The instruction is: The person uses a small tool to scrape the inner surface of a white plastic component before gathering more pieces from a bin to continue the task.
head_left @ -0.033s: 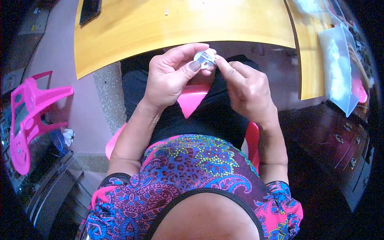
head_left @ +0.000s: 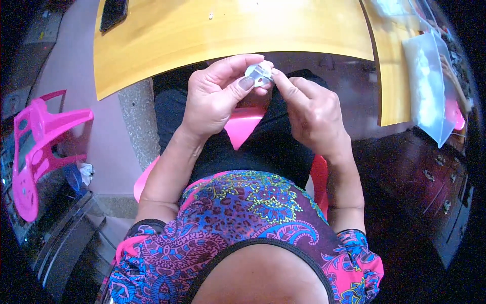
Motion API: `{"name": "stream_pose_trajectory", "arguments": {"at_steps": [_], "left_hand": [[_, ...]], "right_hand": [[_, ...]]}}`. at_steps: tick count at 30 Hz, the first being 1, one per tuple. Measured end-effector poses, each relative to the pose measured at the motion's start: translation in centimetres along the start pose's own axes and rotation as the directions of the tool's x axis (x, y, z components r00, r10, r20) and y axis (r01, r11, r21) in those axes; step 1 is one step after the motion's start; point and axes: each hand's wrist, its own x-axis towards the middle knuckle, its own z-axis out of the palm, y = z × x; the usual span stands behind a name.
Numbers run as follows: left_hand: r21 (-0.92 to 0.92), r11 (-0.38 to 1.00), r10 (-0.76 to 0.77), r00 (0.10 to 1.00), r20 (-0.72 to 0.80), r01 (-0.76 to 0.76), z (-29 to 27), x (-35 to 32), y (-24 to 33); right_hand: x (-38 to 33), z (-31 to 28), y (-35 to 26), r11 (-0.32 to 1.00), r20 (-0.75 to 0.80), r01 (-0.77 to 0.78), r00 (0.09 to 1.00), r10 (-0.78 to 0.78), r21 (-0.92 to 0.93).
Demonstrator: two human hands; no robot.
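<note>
My left hand (head_left: 215, 96) pinches a small round white plastic piece (head_left: 259, 74) between thumb and fingers, above my lap and just in front of the table's near edge. The piece has a flat rectangular part across its face and a small opening near the lower side. My right hand (head_left: 316, 109) is closed, its index fingertip and thumb against the right edge of the piece. A thin dark line shows by that fingertip, but what the fingers hold there is too small to make out.
A yellow wooden table (head_left: 243, 35) spans the far side, with a dark phone (head_left: 114, 14) at its left. On the right stands a clear plastic bag (head_left: 425, 83) with white contents. A pink plastic stool (head_left: 38, 147) is at the left. Pink seat (head_left: 245, 124) shows between my legs.
</note>
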Motion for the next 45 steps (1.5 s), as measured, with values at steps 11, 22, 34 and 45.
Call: {"name": "stream_pose_trajectory", "arguments": {"at_steps": [11,22,34,45], "left_hand": [[0.083,0.994,0.069,0.997,-0.036,-0.066,0.6,0.0,-0.7],[-0.04,0.998,-0.058,0.997,-0.047,0.056,0.5,0.0,0.3],[0.031,0.999,-0.019,0.996,-0.084,0.022,1.2,-0.1,-0.2],[-0.03,0.999,-0.044,0.992,-0.115,0.041,1.3,-0.2,-0.8]], "right_hand": [[0.1,0.0,0.3,0.999,0.026,-0.039,0.999,0.04,-0.019],[-0.2,-0.5,1.1,0.992,0.086,0.002,0.996,-0.013,0.123],[-0.3,-0.7,0.0,0.979,0.109,0.029,0.994,-0.007,-0.202],[-0.2,-0.4,1.1,0.973,0.166,-0.132,0.981,0.101,0.189]]}}
